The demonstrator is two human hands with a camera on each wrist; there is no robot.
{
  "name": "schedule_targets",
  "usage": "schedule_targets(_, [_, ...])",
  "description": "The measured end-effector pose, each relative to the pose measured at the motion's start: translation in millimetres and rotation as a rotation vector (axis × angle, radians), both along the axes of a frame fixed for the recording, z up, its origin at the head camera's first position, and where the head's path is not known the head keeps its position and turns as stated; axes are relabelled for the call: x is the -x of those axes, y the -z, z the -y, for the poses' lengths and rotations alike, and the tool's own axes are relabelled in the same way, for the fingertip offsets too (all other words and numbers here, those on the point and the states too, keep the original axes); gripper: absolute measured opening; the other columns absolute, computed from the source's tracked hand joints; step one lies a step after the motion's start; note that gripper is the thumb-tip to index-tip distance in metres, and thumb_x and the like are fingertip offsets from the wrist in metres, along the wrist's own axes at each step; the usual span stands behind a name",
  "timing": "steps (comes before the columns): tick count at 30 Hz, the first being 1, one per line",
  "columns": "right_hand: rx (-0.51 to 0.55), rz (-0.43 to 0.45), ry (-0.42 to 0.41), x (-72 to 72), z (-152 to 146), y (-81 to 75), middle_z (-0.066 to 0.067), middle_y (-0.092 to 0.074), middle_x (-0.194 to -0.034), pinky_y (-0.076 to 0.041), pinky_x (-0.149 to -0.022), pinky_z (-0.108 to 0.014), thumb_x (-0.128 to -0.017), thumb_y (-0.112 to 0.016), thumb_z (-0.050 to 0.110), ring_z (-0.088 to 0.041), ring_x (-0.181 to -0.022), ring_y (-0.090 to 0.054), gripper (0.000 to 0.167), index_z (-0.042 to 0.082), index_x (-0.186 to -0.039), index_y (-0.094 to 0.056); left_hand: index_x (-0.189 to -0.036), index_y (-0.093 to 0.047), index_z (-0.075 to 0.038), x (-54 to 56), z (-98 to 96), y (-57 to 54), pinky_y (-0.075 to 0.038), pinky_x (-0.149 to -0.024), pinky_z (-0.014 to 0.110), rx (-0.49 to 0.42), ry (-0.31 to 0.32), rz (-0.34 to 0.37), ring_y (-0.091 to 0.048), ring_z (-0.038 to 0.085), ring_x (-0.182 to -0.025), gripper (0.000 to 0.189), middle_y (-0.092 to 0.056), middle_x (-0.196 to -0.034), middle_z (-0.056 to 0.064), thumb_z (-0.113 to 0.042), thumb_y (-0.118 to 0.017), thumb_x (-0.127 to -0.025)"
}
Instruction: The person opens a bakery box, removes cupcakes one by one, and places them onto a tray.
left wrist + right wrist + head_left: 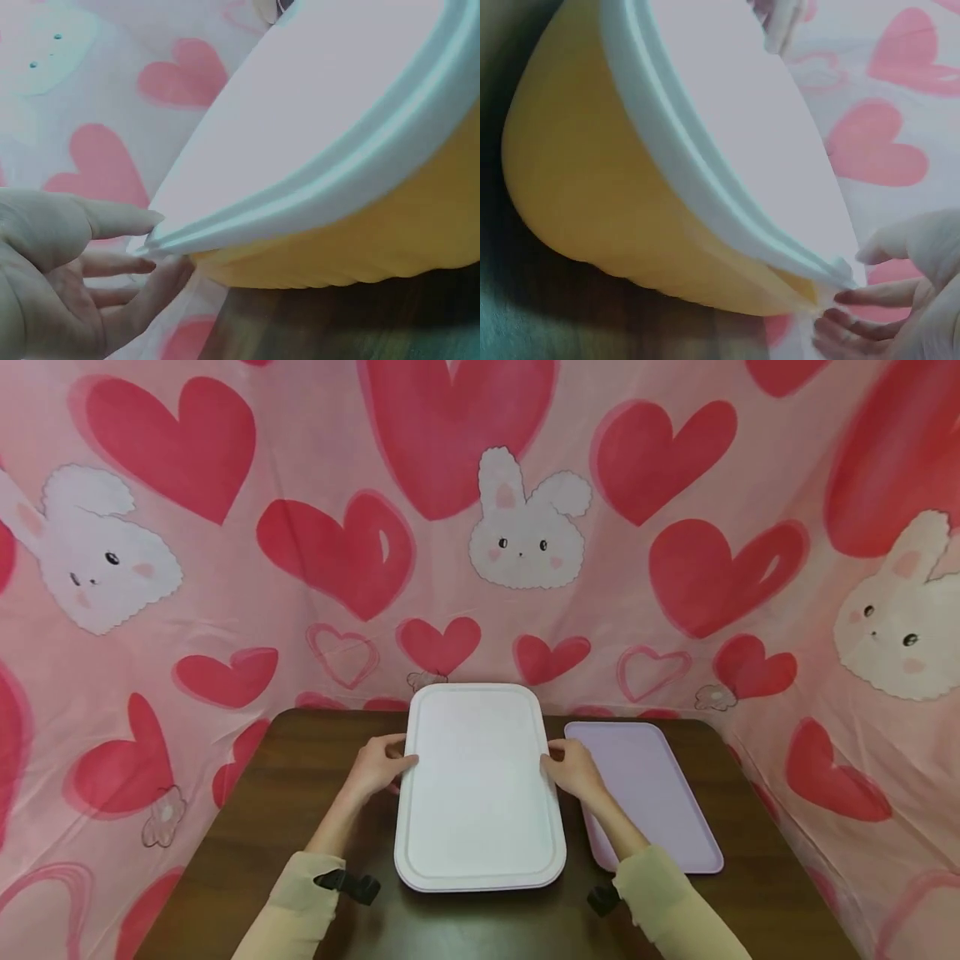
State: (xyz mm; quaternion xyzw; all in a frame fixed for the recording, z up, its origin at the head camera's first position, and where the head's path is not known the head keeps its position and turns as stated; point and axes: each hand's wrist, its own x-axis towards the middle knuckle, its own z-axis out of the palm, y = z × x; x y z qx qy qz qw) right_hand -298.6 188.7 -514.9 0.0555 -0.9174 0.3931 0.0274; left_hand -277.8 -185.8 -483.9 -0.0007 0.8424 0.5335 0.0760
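A white tray-like lid [480,785] with a grooved border covers a yellow bin [360,247] on the table. My left hand [379,765] holds the lid's left edge, thumb on top and fingers below the rim. At the opposite edge my right hand [572,768] pinches the lid in the same way. A narrow gap shows between lid and bin [615,180] near the right fingers [877,294] in the right wrist view. From the head view the bin is hidden beneath the lid.
A flat lilac tray [652,797] lies on the dark wooden table [247,860], just right of the bin and partly under my right forearm. Pink cloth [450,643] with hearts and rabbits hangs behind and at both sides.
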Motion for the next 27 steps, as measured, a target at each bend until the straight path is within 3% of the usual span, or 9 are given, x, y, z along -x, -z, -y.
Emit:
schedule_targets(2, [0.117,0.023,-0.026,-14.4,7.4,-29.6,-0.030,-0.078,-0.121,-0.066,-0.086,-0.047,-0.099,-0.066,0.017,-0.040,-0.106,-0.077,0.045,-0.012,-0.133,-0.072,-0.159,-0.051,0.007,-2.2,4.0,-4.1,-0.069,-0.063,0.050,-0.027,0.013,-0.017,-0.071,0.013,-0.068,0.064,-0.078,-0.093,0.021,-0.011,-0.076,-0.102])
schedule_targets(4, [0.239,0.074,-0.084,-21.0,7.5,-42.9,-0.034,-0.075,-0.124,-0.067,-0.082,-0.042,-0.103,-0.063,0.013,-0.035,-0.104,-0.078,0.049,-0.015,-0.143,-0.063,-0.161,-0.047,0.008,-2.8,9.3,-6.6,-0.069,-0.064,0.049,-0.078,0.052,-0.021,-0.072,0.014,-0.070,0.067,-0.080,-0.096,0.024,-0.010,-0.075,-0.103])
schedule_targets(8, [0.470,0.273,-0.208,-24.6,2.3,-52.2,-0.037,-0.070,-0.136,-0.068,-0.077,-0.031,-0.109,-0.059,0.004,-0.016,-0.098,-0.077,0.065,-0.013,-0.166,-0.033,-0.165,-0.039,0.009,-3.2,21.3,-8.4,-0.069,-0.066,0.042,-0.171,0.120,0.005,-0.073,0.014,-0.074,0.071,-0.081,-0.099,0.022,-0.008,-0.073,-0.104])
schedule_targets(11, [0.576,0.378,-0.285,-23.6,-1.8,-50.4,-0.034,-0.069,-0.141,-0.068,-0.079,-0.027,-0.108,-0.061,0.002,-0.008,-0.095,-0.077,0.076,-0.008,-0.172,-0.020,-0.166,-0.036,0.009,-5.9,30.9,-8.9,-0.069,-0.067,0.037,-0.193,0.159,0.036,-0.073,0.013,-0.077,0.074,-0.081,-0.099,0.016,-0.007,-0.073,-0.104])
schedule_targets(15, [0.631,0.421,-0.361,-20.9,-5.4,-46.5,-0.030,-0.069,-0.145,-0.068,-0.081,-0.027,-0.108,-0.063,0.002,-0.005,-0.095,-0.078,0.082,-0.007,-0.173,-0.014,-0.167,-0.031,0.011,-11.4,43.9,-9.0,-0.070,-0.074,0.041,-0.216,0.225,0.060,-0.075,0.012,-0.081,0.078,-0.082,-0.101,0.013,-0.005,-0.073,-0.103])
schedule_targets(19, [0.652,0.427,-0.382,-17.8,-5.7,-44.4,-0.032,-0.064,-0.150,-0.067,-0.082,-0.026,-0.108,-0.063,0.004,-0.006,-0.098,-0.078,0.083,-0.007,-0.173,-0.013,-0.169,-0.025,0.011,-15.9,55.3,-8.3,-0.071,-0.079,0.042,-0.277,0.273,0.079,-0.077,0.012,-0.085,0.083,-0.082,-0.103,0.010,-0.004,-0.073,-0.103])
schedule_targets(27, [0.658,0.442,-0.375,-19.3,15.9,-45.4,-0.034,-0.060,-0.154,-0.069,-0.088,-0.031,-0.108,-0.064,0.005,-0.010,-0.103,-0.078,0.079,-0.002,-0.174,-0.020,-0.173,-0.023,0.003,-23.7,78.9,-10.3,-0.070,-0.081,0.035,-0.334,0.251,0.125,-0.078,0.011,-0.088,0.086,-0.080,-0.101,-0.003,-0.005,-0.074,-0.103])
